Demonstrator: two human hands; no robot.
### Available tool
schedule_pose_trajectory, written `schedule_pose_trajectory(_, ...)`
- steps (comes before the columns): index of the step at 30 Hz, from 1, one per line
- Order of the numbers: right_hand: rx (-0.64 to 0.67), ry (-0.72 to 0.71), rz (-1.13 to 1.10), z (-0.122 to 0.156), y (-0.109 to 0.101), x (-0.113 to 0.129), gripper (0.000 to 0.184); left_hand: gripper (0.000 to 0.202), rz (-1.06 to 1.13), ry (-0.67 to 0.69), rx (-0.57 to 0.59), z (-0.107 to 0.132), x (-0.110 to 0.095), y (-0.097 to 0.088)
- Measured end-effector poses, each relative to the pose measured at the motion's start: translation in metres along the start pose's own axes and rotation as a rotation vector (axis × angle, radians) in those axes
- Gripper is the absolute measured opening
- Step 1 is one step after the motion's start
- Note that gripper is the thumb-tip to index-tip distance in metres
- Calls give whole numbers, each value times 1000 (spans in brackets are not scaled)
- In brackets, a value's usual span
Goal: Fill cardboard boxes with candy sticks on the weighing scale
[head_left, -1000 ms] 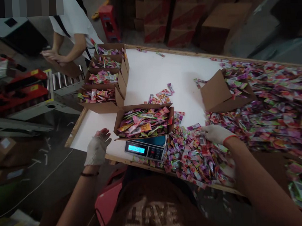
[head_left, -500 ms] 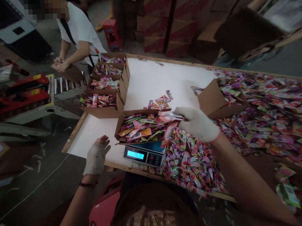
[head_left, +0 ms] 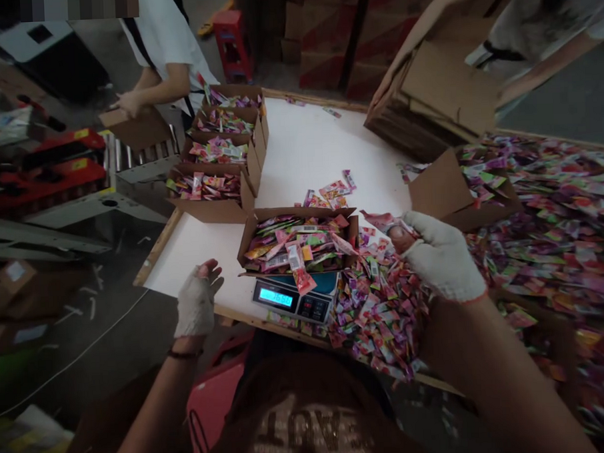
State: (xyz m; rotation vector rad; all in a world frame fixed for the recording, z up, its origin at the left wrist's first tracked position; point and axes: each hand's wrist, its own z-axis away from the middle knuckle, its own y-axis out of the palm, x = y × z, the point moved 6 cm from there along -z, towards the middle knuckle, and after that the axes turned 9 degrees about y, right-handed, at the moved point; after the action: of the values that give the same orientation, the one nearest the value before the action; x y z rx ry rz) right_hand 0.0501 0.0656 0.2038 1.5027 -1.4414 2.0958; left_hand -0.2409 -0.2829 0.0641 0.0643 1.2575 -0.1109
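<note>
Just right of the filled box (head_left: 282, 235), the right hand (head_left: 443, 257) has its grip clamped on a pink sachet (head_left: 378, 219), probably light, pliable, slippery, best pinched near one end; the left hand (head_left: 196, 301) keeps its grip apart, empty.

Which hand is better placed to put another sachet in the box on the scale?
The right hand, likely: it pinches a pink sachet close to the cardboard box, near the loose sachets. The left hand looks empty, farther from that pile.

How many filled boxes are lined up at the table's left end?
4: nearest box, second box behind it, then third box, and farthest box at the back. None seems hidden.
</note>
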Motion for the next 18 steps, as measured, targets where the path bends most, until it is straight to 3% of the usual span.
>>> schedule_pose_trajectory(6,-35,-117,91,-6,18,50,32,40,5,144,60,1,-29,19)
schedule_pose_trajectory(9,59,-182,59,-15,35,64,33,51,-2,186,75,5,-39,26)
schedule_pose_trajectory(12,159,-289,69,-20,50,72,46,55,0,175,69,9,-38,27)
schedule_pose_trajectory(15,83,-276,75,-19,45,63,49,55,-5,157,67,9,-33,25)
schedule_pose_trajectory(18,-22,-99,34,-8,26,28,40,53,-8,157,58,7,-31,20)
